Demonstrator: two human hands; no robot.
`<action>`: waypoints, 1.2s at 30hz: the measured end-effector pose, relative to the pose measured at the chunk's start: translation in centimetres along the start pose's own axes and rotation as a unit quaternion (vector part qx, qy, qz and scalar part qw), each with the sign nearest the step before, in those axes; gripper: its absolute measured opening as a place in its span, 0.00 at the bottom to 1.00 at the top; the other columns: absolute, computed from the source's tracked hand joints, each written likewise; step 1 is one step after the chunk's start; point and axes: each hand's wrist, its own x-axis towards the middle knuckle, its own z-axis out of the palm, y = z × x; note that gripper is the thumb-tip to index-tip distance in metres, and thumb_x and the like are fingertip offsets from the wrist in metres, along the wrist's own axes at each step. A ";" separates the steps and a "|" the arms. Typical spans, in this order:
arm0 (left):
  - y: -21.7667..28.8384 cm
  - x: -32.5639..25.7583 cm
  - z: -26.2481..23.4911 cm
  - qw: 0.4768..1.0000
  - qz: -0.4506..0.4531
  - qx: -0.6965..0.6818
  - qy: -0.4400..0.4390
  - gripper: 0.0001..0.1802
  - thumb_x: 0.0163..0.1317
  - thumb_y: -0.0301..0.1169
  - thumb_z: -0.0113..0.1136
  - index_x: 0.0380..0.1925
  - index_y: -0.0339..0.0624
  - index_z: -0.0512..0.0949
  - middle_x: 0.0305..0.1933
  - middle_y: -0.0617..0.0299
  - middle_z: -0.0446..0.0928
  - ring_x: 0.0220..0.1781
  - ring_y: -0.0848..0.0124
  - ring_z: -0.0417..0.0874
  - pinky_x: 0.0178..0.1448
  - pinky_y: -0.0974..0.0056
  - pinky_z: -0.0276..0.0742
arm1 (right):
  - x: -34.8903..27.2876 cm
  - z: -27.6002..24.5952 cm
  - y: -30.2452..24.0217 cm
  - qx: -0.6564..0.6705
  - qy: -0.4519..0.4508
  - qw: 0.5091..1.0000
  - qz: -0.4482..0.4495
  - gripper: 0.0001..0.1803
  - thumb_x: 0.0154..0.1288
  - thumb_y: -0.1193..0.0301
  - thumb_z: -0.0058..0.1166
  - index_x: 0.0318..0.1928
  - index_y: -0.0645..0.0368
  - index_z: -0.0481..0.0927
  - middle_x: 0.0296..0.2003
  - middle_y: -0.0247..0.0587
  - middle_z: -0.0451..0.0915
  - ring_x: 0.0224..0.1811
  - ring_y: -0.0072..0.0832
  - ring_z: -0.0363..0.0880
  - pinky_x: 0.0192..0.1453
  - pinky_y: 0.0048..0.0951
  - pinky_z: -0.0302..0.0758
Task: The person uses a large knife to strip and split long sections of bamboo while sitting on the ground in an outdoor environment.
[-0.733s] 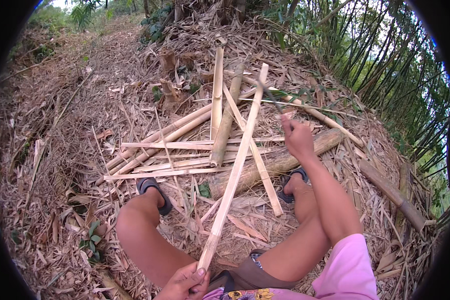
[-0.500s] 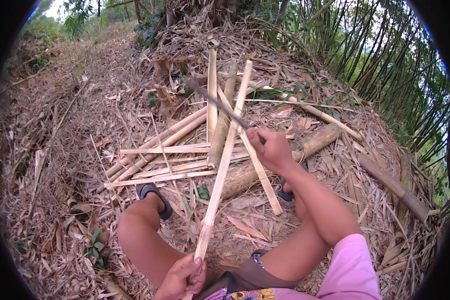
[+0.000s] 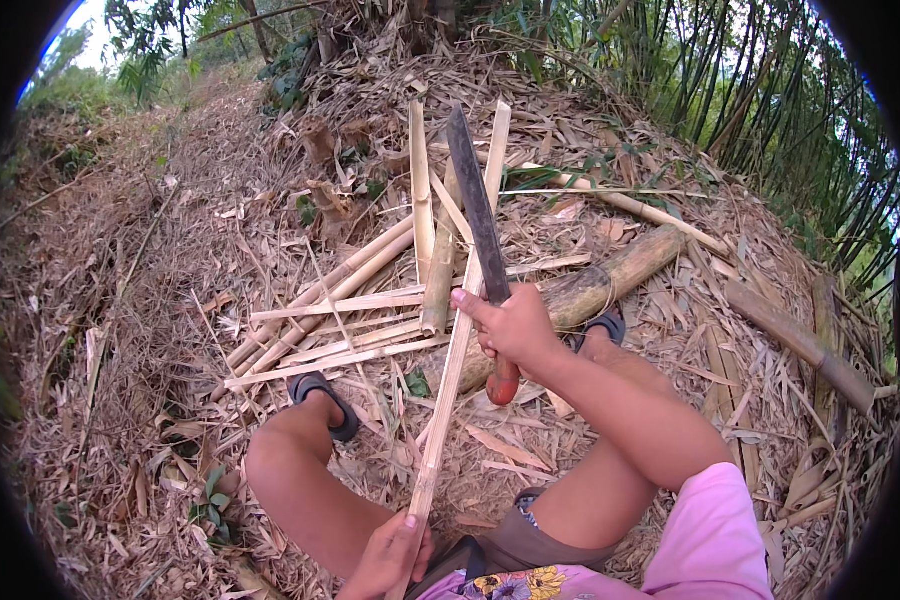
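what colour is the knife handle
Reddish-brown, gripped in the right hand; the knife shows best in the head view.

Not much room up front: the pile of split bamboo slats (image 3: 370, 300) and the thick log (image 3: 610, 280) block the ground past the 2 knees. Left side is open leaf litter (image 3: 120, 330), while dense bamboo stalks (image 3: 770, 90) wall off the right.

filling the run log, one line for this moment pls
left hand: grips near end of bamboo strip | right hand: holds machete, blade along strip | split bamboo pile ahead
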 end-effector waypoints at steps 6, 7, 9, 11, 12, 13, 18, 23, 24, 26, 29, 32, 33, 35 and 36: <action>4.8 5.0 -0.6 0.943 0.246 0.196 0.108 0.21 0.78 0.42 0.39 0.57 0.37 0.69 0.46 0.53 0.77 0.45 0.68 0.80 0.50 0.61 0.77 | -0.9 0.7 0.8 -0.041 -0.049 0.997 -0.040 0.21 0.64 0.57 0.66 0.30 0.64 0.78 0.15 0.29 0.70 0.14 0.18 0.66 0.17 0.26 0.63; 6.8 5.8 0.6 0.974 0.202 0.080 0.068 0.20 0.78 0.43 0.40 0.54 0.38 0.70 0.41 0.55 0.77 0.39 0.69 0.80 0.44 0.64 0.77 | -0.8 0.8 1.7 -0.087 -0.043 0.992 -0.082 0.24 0.63 0.54 0.66 0.27 0.65 0.79 0.14 0.31 0.70 0.14 0.20 0.67 0.19 0.29 0.64; 9.6 7.2 1.6 0.990 0.135 -0.042 0.012 0.19 0.78 0.44 0.40 0.49 0.40 0.72 0.33 0.59 0.75 0.29 0.72 0.77 0.34 0.67 0.75 | -1.2 0.7 1.5 -0.164 -0.047 0.977 -0.129 0.28 0.62 0.49 0.65 0.25 0.65 0.79 0.13 0.34 0.71 0.14 0.22 0.68 0.21 0.32 0.65; 10.7 7.9 1.6 0.995 0.087 -0.045 -0.015 0.17 0.78 0.44 0.41 0.45 0.41 0.72 0.26 0.64 0.71 0.20 0.75 0.72 0.25 0.71 0.70 | -2.7 1.0 -0.3 -0.221 -0.070 0.963 -0.134 0.31 0.62 0.45 0.63 0.25 0.65 0.80 0.13 0.36 0.70 0.16 0.22 0.68 0.22 0.33 0.65; 10.3 8.3 1.9 0.987 0.110 -0.116 -0.008 0.16 0.78 0.43 0.43 0.40 0.43 0.71 0.20 0.69 0.64 0.13 0.80 0.60 0.18 0.74 0.58 | -3.0 0.9 -0.5 -0.248 -0.085 0.951 -0.166 0.34 0.62 0.40 0.59 0.25 0.64 0.81 0.14 0.41 0.73 0.15 0.27 0.73 0.23 0.35 0.68; 10.3 8.2 1.9 0.986 0.116 -0.117 -0.004 0.15 0.78 0.43 0.43 0.40 0.43 0.71 0.20 0.69 0.64 0.13 0.80 0.59 0.17 0.74 0.56 | -3.0 0.7 -0.3 -0.284 -0.081 0.928 -0.226 0.35 0.62 0.38 0.57 0.25 0.63 0.80 0.15 0.43 0.74 0.16 0.30 0.75 0.23 0.36 0.69; 10.3 7.8 1.5 0.979 0.083 -0.185 -0.019 0.14 0.78 0.40 0.42 0.39 0.43 0.70 0.20 0.70 0.61 0.13 0.82 0.54 0.16 0.74 0.50 | -3.2 0.0 1.0 -0.458 -0.045 0.758 -0.463 0.39 0.58 0.31 0.52 0.19 0.59 0.76 0.15 0.44 0.77 0.17 0.38 0.80 0.22 0.38 0.74; 8.9 6.7 0.3 0.964 0.033 -0.256 -0.056 0.14 0.78 0.39 0.41 0.35 0.44 0.69 0.18 0.71 0.57 0.12 0.82 0.52 0.14 0.73 0.47 | -2.6 -0.3 0.6 -0.510 -0.016 0.661 -0.550 0.35 0.56 0.32 0.54 0.16 0.53 0.74 0.13 0.37 0.72 0.15 0.36 0.76 0.24 0.36 0.74; 8.4 6.1 0.1 0.960 0.031 -0.267 -0.078 0.14 0.78 0.39 0.42 0.35 0.44 0.69 0.18 0.71 0.57 0.12 0.82 0.51 0.14 0.73 0.47 | -2.2 -0.8 -0.5 -0.539 0.048 0.640 -0.545 0.35 0.57 0.32 0.53 0.15 0.51 0.74 0.12 0.35 0.72 0.14 0.36 0.75 0.23 0.34 0.74; 8.0 5.4 0.3 0.956 0.040 -0.273 -0.099 0.14 0.77 0.39 0.42 0.34 0.43 0.69 0.18 0.72 0.56 0.12 0.83 0.50 0.13 0.74 0.46 | 0.4 -2.5 -0.8 -0.522 0.090 0.724 -0.443 0.37 0.57 0.32 0.53 0.16 0.55 0.75 0.12 0.39 0.73 0.13 0.36 0.76 0.19 0.37 0.72; 8.3 5.6 1.2 0.952 0.022 -0.296 -0.078 0.14 0.77 0.39 0.42 0.35 0.43 0.68 0.18 0.72 0.56 0.12 0.83 0.50 0.13 0.74 0.46 | 0.0 -2.2 -0.2 -0.531 0.080 0.723 -0.435 0.38 0.60 0.32 0.49 0.17 0.56 0.75 0.13 0.40 0.75 0.14 0.36 0.77 0.18 0.41 0.70; 8.1 5.3 0.9 0.950 0.039 -0.301 -0.080 0.14 0.78 0.39 0.42 0.34 0.43 0.68 0.18 0.72 0.56 0.13 0.83 0.51 0.13 0.74 0.47 | -2.5 -1.3 -0.9 -0.586 0.008 0.638 -0.500 0.34 0.65 0.36 0.47 0.20 0.54 0.76 0.16 0.41 0.77 0.16 0.41 0.78 0.22 0.41 0.74; 7.9 4.7 0.6 0.951 0.037 -0.298 -0.075 0.14 0.78 0.39 0.42 0.34 0.43 0.67 0.18 0.72 0.56 0.13 0.82 0.51 0.14 0.74 0.47 | -1.5 -1.8 -0.9 -0.570 0.035 0.680 -0.460 0.34 0.65 0.36 0.47 0.20 0.54 0.76 0.16 0.41 0.77 0.16 0.41 0.78 0.22 0.42 0.74; 7.3 3.8 0.1 0.947 0.031 -0.307 -0.092 0.14 0.78 0.39 0.42 0.34 0.42 0.68 0.19 0.71 0.56 0.13 0.82 0.51 0.14 0.74 0.47 | 1.4 -4.0 -0.8 -0.538 0.088 0.752 -0.370 0.34 0.66 0.37 0.46 0.21 0.54 0.76 0.16 0.41 0.77 0.17 0.40 0.78 0.22 0.43 0.73; 7.3 3.7 0.0 0.941 0.026 -0.319 -0.109 0.14 0.78 0.39 0.42 0.35 0.42 0.68 0.19 0.71 0.56 0.13 0.82 0.51 0.14 0.74 0.47 | 2.5 -5.2 -1.3 -0.512 0.097 0.771 -0.365 0.34 0.68 0.38 0.45 0.21 0.55 0.76 0.17 0.43 0.77 0.18 0.40 0.79 0.22 0.43 0.74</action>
